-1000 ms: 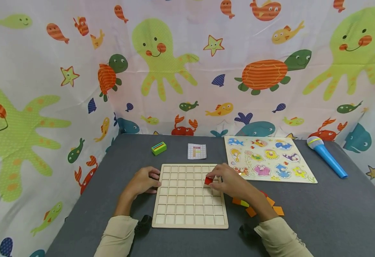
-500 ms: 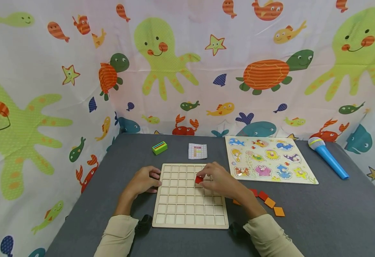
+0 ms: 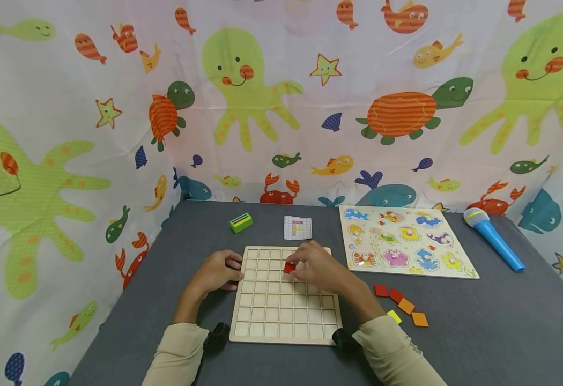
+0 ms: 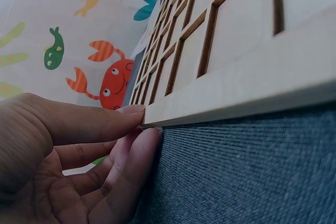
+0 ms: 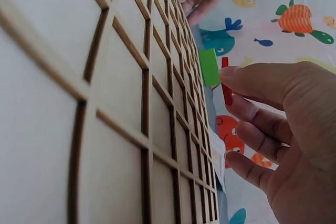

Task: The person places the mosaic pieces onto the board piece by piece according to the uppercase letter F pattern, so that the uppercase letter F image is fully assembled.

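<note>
Presently, as I watch: one wooden grid board (image 3: 259,299), its ten o'clock edge pinched by the person's left hand (image 3: 217,272); one red tile (image 3: 289,267), pinched by the right hand (image 3: 319,267) over the board's twelve o'clock part; one small printed card (image 3: 298,228) beyond twelve; loose coloured tiles (image 3: 406,306) at three.

R hand (image 3: 316,266) moved L across grid board (image 3: 285,339) w/ red tile (image 3: 289,267), from near board's R edge 1 s ago to approx mid-board now. R forearm (image 3: 360,300) swung L too; dark wrist device (image 3: 343,339) went from apart to overlapping board's near R corner in head view. Loose red tiles (image 3: 380,290) now uncovered vs 1 s ago; yellow tile (image 3: 394,316) now shows R of forearm, prev. L of it; orange tiles L of forearm now hidden.
</note>
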Available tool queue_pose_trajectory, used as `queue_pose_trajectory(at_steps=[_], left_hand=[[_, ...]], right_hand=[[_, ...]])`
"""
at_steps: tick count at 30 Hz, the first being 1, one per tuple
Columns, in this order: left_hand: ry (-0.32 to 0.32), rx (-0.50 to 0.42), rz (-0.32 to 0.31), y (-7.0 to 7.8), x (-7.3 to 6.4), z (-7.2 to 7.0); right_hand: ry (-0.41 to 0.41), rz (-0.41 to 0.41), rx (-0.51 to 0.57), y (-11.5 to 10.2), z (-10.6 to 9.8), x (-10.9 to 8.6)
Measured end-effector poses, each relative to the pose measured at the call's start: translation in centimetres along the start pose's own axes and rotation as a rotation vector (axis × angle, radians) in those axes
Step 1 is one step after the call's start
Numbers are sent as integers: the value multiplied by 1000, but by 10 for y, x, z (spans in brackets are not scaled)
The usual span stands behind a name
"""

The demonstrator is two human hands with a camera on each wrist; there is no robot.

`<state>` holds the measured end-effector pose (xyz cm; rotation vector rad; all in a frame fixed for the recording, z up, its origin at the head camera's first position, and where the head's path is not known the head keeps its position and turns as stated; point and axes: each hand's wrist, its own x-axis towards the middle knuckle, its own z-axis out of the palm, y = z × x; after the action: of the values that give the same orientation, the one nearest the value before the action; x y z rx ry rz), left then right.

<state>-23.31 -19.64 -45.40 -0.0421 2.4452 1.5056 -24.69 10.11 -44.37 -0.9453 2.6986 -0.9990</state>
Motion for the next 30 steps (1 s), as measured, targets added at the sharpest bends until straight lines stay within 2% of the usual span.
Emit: queue_pose_trajectory(at_steps=[9, 30], left_hand=[[1, -3, -8, 1, 0, -1], [11, 1, -7, 2, -2, -1]], right_hand=[[-19, 27, 21, -3, 7, 15], [-11, 13, -60, -11, 23, 42]])
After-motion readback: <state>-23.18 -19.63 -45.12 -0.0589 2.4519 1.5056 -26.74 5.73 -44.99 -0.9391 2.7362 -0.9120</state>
